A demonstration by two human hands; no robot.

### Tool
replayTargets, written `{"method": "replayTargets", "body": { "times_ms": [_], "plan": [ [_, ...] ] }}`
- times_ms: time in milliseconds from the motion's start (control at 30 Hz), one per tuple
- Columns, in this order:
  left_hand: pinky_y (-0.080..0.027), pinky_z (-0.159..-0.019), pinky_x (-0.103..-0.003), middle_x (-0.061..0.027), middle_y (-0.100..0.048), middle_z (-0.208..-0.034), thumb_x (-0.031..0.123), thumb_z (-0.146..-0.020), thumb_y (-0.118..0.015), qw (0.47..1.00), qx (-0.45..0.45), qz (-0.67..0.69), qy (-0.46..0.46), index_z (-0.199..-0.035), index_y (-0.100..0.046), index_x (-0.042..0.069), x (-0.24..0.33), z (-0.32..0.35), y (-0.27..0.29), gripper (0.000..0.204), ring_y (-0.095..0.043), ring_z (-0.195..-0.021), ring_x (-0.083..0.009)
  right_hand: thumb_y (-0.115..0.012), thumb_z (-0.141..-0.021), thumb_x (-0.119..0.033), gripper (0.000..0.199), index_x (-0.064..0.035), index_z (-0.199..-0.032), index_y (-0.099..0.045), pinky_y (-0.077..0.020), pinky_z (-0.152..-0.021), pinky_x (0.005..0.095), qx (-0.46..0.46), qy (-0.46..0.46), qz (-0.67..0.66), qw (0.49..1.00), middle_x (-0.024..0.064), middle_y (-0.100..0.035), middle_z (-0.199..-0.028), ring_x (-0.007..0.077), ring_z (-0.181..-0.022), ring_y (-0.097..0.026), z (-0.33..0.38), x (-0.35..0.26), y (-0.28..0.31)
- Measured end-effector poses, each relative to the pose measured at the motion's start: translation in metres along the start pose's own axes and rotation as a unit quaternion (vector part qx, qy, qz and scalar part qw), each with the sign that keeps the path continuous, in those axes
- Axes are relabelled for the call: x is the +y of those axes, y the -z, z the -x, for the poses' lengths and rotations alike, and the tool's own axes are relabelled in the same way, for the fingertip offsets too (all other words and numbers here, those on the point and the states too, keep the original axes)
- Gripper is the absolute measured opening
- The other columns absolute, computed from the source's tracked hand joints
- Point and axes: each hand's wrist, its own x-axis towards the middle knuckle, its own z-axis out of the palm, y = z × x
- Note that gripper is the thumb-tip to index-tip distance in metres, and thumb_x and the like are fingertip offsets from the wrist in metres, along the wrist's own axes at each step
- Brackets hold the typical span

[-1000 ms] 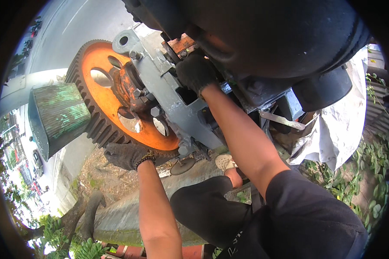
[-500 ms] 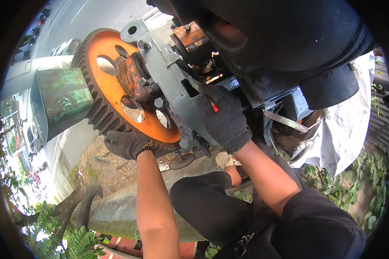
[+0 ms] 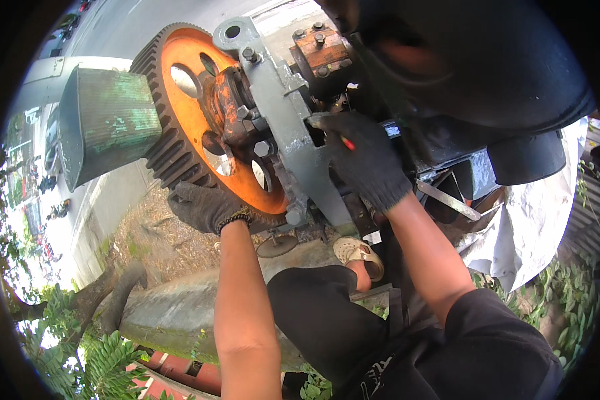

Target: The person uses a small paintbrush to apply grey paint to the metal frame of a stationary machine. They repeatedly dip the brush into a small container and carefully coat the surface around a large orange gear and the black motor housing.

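Observation:
A large gear wheel (image 3: 200,127), with an orange disc and dark teeth, stands upright at the left of a machine. My left hand (image 3: 207,207), in a dark knit glove, grips its lower toothed rim; part of the fingers is hidden. A grey painted metal bracket (image 3: 283,113) with bolts runs in front of the gear's hub. At its right side my gloved right hand (image 3: 370,160) is closed round a thin tool (image 3: 347,143). Only the tool's red end shows between the fingers, so its kind cannot be told. The hand lies close to a rectangular slot in the bracket.
A green ribbed metal guard (image 3: 113,123) sits left of the gear. A big black rounded housing (image 3: 487,67) overhangs the upper right. An orange bolted block (image 3: 321,50) is behind the bracket. White sheeting (image 3: 530,233) hangs at right. A concrete ledge (image 3: 173,313) runs below.
The view has shifted, so the machine sits slightly further right. My right hand has turned, its fingers now covering more of the tool. My left hand remains at the gear's lower rim.

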Motion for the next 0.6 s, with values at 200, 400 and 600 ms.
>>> {"method": "replayTargets", "body": {
  "times_ms": [200,400,600],
  "plan": [
    [-0.046,-0.089,-0.048,-0.0199,-0.066,-0.107,0.044,-0.103,-0.048,1.0,0.021,0.0,-0.002,-0.108,-0.06,-0.002,-0.012,-0.005,-0.001,0.048,-0.061,-0.098,-0.0366,-0.065,-0.092,-0.005,0.022,-0.0017,-0.113,-0.071,-0.0559,-0.087,0.0434,-0.033,-0.04,-0.017,0.998,0.0191,-0.071,-0.108,0.0379,-0.101,-0.069,0.024,-0.024,0.024],
    [-0.045,-0.09,-0.049,-0.0209,-0.065,-0.107,0.049,-0.101,-0.047,0.999,0.023,-0.026,-0.019,-0.107,-0.062,0.0,-0.012,-0.003,-0.006,0.052,-0.06,-0.103,-0.0392,-0.064,-0.093,-0.006,0.024,-0.0018,-0.115,-0.071,-0.0551,-0.088,0.0435,-0.1,-0.011,0.061,0.993,0.0199,-0.071,-0.107,0.0389,-0.1,-0.068,-0.006,0.0,0.004],
    [-0.047,-0.086,-0.05,-0.0202,-0.066,-0.106,0.049,-0.1,-0.048,0.998,0.058,-0.019,-0.014,-0.105,-0.063,0.001,-0.018,-0.007,-0.003,0.051,-0.063,-0.099,-0.0384,-0.064,-0.093,-0.009,0.025,-0.0019,-0.116,-0.071,-0.0549,-0.091,0.0429,-0.063,-0.039,-0.034,0.997,0.0198,-0.071,-0.108,0.0375,-0.102,-0.069,0.012,-0.018,0.02]
  ]
}}
